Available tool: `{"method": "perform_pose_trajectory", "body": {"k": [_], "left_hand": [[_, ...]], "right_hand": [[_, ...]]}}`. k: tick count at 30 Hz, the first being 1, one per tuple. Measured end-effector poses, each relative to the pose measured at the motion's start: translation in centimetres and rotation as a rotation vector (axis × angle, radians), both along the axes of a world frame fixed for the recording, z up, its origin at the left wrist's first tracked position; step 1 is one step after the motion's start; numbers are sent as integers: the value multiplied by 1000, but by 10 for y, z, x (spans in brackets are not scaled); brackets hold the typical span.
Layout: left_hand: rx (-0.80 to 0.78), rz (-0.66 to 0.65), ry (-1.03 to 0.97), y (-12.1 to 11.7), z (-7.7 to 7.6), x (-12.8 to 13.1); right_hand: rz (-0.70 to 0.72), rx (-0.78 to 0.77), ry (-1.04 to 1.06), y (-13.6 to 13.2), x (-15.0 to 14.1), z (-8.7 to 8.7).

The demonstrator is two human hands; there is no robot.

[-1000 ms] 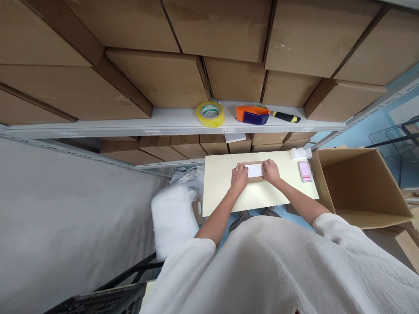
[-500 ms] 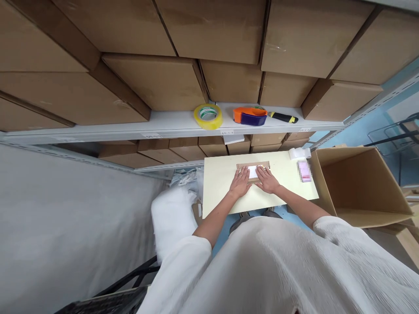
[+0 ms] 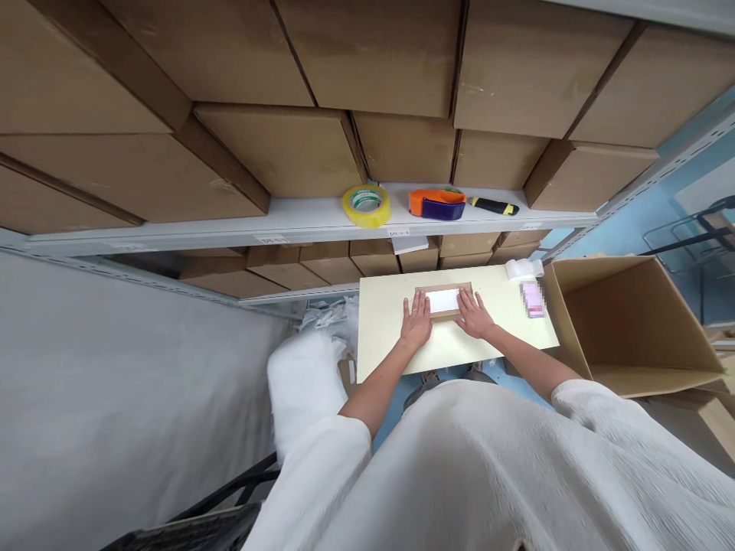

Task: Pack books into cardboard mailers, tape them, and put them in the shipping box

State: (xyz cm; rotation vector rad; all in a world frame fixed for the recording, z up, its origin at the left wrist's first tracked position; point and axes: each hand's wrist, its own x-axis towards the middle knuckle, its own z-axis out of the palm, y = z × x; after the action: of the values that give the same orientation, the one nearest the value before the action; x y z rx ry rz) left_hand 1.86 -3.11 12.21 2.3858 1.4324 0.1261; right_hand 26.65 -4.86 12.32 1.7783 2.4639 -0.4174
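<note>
A small flat cardboard box lies on the pale yellow table, with a white label on its top face. My left hand rests flat over the box's left end, fingers stretched out and a ring on one of them. Over the right end lies my right hand, also flat, its fingertips on the label's right edge. Neither hand grips anything. The parts of the box and label beneath my fingers are hidden.
A white roll and a blurred pink item lie at the table's right. Beside them stands an open carton. The shelf above bears yellow tape, an orange tape dispenser and a cutter. White wrap stands left.
My hands have slid apart along the label, the left one leftward and the right one slightly rightward. More of the white label now shows between them.
</note>
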Motion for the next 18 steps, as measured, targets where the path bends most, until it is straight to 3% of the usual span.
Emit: {"method": "perform_pose_trajectory", "body": {"k": [5, 13, 18], "left_hand": [[-11, 86, -2, -5, 1, 5], [-182, 262, -156, 0, -5, -4], [-194, 271, -197, 0, -5, -5]], "right_hand": [[-89, 21, 12, -6, -2, 3], [-333, -65, 168, -3, 7, 3], [-331, -78, 201, 1, 5, 7]]}}
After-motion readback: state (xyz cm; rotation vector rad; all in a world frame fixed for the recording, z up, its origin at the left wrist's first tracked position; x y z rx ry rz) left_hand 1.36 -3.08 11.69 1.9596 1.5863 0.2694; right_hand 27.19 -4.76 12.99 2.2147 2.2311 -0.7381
